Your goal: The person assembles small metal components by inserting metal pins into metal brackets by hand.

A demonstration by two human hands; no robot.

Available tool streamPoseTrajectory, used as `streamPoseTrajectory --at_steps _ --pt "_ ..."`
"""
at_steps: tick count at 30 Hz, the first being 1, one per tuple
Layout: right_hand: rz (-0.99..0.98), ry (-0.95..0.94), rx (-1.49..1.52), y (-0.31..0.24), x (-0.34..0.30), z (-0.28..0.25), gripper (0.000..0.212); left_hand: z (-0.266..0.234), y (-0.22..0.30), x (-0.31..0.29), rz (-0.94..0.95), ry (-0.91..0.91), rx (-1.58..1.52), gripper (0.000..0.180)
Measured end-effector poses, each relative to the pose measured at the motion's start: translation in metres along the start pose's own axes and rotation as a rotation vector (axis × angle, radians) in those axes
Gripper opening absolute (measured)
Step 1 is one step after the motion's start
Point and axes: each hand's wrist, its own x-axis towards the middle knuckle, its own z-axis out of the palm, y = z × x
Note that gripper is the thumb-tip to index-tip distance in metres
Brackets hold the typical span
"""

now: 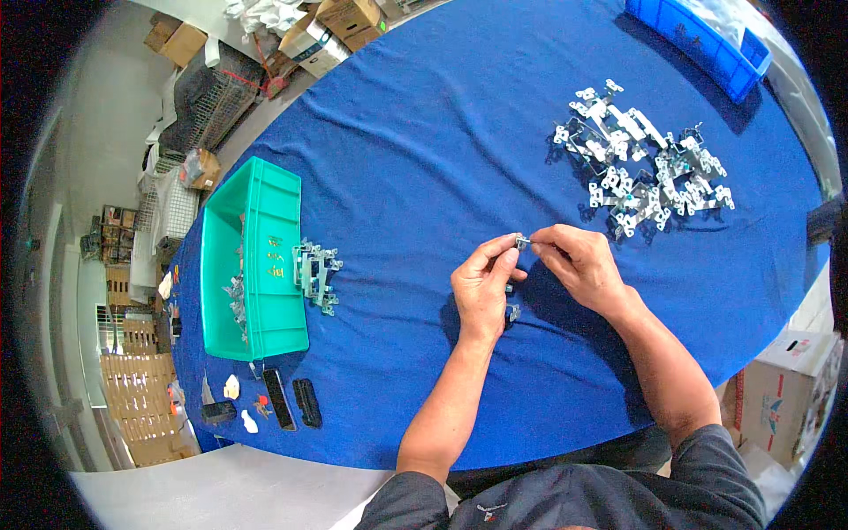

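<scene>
The small metal piece [523, 241] is above the middle of the table, toward the near edge, between your two sets of fingertips. What shows of it runs roughly left to right, its long axis level across your view and its right end pointing into your right fingers; the rest is covered by your grip.

Your left hand [480, 299] pinches it between thumb and forefinger, forearm rising from the near edge. Your right hand [583, 269] meets it from the right, thumb and forefinger pressed together on that end, the other fingers curled and the wrist bent inward. Just beside your left hand, on its right, shows another metal part [512, 313]; you cannot tell from this view whether it hangs from your grip or lies on the cloth.

A wrinkled blue cloth [397, 177] covers the table. Toward the far right corner lies a loose pile of metal brackets [673, 168], and beyond it a blue bin [689, 42] stands at the far edge. By the left edge stands a green crate [279, 212] with metal parts inside; a cluster of brackets [315, 276] sits against its right side. Near the left near corner lie a black phone-like slab [279, 399] and a black case [306, 403].

Past the left edge are wire racks and cartons; off the right near corner stands a white carton [784, 384].
</scene>
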Motion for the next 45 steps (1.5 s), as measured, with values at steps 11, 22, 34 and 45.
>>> streamPoseTrajectory --at_steps 11,22,34,45 --pt "-0.028 -0.056 0.018 0.003 -0.001 -0.001 0.017 0.004 0.004 -0.002 0.051 0.031 0.221 0.028" --pt "0.097 -0.066 0.049 -0.002 -0.001 -0.002 0.022 0.006 0.000 -0.005 0.127 -0.042 0.289 0.034" --pt "-0.138 -0.160 0.074 0.004 0.002 -0.002 0.033 0.003 -0.011 0.001 0.405 -0.146 0.492 0.052" --pt "0.024 0.099 0.066 0.004 0.002 -0.002 0.017 0.006 0.002 0.000 -0.035 -0.006 0.085 0.038"
